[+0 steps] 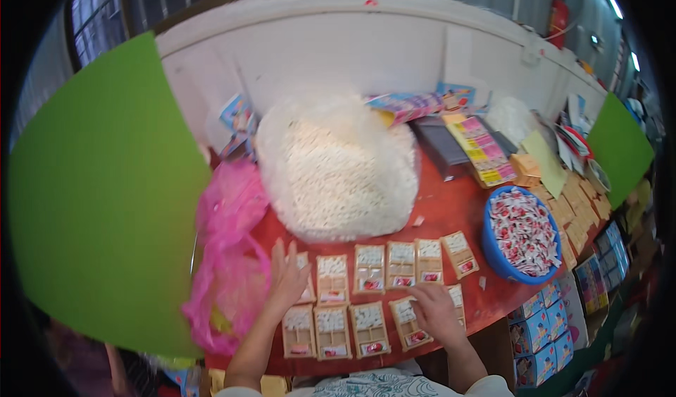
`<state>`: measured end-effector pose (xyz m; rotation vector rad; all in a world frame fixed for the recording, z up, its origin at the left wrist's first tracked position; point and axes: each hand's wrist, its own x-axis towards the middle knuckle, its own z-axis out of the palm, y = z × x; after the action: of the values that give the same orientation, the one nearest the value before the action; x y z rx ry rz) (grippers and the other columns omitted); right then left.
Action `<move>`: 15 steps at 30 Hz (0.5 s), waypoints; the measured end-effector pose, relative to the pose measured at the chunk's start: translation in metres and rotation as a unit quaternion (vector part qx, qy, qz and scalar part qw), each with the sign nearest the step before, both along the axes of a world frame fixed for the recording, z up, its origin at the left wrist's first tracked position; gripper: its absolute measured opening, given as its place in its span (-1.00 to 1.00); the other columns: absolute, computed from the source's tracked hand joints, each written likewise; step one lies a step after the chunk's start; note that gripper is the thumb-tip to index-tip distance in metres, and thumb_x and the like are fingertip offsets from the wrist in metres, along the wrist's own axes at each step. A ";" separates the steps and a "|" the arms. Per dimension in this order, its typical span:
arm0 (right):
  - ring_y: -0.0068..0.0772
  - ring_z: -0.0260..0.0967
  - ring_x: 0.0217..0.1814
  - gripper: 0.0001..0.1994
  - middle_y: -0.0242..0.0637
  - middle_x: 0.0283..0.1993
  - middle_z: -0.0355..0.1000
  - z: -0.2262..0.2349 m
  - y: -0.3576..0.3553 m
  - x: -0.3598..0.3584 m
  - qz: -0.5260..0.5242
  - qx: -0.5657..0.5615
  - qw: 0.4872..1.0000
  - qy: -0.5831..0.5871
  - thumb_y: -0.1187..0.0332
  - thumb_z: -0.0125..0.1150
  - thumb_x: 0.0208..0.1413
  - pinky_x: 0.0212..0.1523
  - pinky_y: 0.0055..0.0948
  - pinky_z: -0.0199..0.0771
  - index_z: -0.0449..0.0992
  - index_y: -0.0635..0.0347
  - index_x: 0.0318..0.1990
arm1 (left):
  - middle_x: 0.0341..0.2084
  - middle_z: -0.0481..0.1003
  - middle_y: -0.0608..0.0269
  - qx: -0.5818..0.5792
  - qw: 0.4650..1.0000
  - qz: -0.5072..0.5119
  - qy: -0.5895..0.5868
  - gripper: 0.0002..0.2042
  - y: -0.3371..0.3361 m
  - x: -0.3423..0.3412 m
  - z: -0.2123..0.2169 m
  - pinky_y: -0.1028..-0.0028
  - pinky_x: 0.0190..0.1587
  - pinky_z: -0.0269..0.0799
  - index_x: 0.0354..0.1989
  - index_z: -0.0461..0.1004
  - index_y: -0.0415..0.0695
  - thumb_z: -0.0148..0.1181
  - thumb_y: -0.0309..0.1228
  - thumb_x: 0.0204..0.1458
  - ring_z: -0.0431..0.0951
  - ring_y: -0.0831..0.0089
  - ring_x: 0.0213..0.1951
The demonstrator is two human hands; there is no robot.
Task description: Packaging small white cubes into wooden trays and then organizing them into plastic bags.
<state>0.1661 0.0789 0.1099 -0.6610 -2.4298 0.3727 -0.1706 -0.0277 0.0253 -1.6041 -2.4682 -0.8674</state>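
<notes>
Two rows of small shallow wooden trays lie in front of me. Many have small white pieces in the upper part and a small red-and-white packet point(373, 348) low down. My left hand point(286, 277) is over the left end of the far row, fingers spread and pointing away, partly covering a tray point(303, 259). At the right, my right hand point(434, 311) reaches over the near row with loosely extended fingers. Its fingertips are by the top of a slightly tilted tray point(405, 312), and it partly hides another tray point(456, 297). Nothing shows in either hand.
Behind the trays stands a large clear bag point(331, 178) of white pieces. A blue basin point(487, 245) of small packets is on the right, a pink plastic bag point(232, 256) on the left. Green panels point(105, 207) flank the red table point(451, 207). Blue boxes point(539, 337) are stacked at lower right.
</notes>
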 end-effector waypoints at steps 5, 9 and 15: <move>-0.17 0.38 -0.08 -0.69 -0.20 -0.13 0.43 -0.014 0.015 0.002 -0.002 -0.005 0.999 -0.046 0.47 0.20 -0.04 -0.05 -0.23 0.34 0.46 0.16 -0.08 | 0.31 -0.15 -0.35 -0.153 0.986 0.048 -0.053 -0.23 0.010 -0.004 -0.031 0.00 0.31 -0.11 0.29 -0.01 -0.36 0.06 -0.04 0.06 -0.16 -0.25 0.34; -0.21 0.39 -0.13 -0.74 -0.27 -0.15 0.43 -0.024 0.043 -0.007 0.012 0.003 0.997 -0.076 0.42 0.15 0.01 -0.05 -0.25 0.30 0.45 0.13 -0.09 | 0.34 -0.20 -0.29 -0.193 0.978 0.049 -0.058 -0.19 0.014 -0.003 -0.025 0.02 0.34 -0.20 0.32 -0.07 -0.37 0.04 -0.02 0.06 -0.24 -0.19 0.37; -0.19 0.42 -0.40 -0.86 -0.21 -0.40 0.47 -0.047 0.139 -0.039 -0.055 -0.064 0.985 0.148 0.39 0.16 0.04 -0.37 -0.28 0.38 0.52 0.24 -0.27 | 0.36 -0.27 -0.25 -0.237 0.967 0.050 -0.075 -0.21 0.013 0.002 -0.007 0.01 0.35 -0.29 0.34 -0.14 -0.34 -0.02 -0.05 0.09 -0.33 -0.09 0.39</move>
<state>0.1271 0.2180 0.0626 -0.7345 -2.0911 0.5442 -0.1683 -0.0145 0.0185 -1.5591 -3.0068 -0.4129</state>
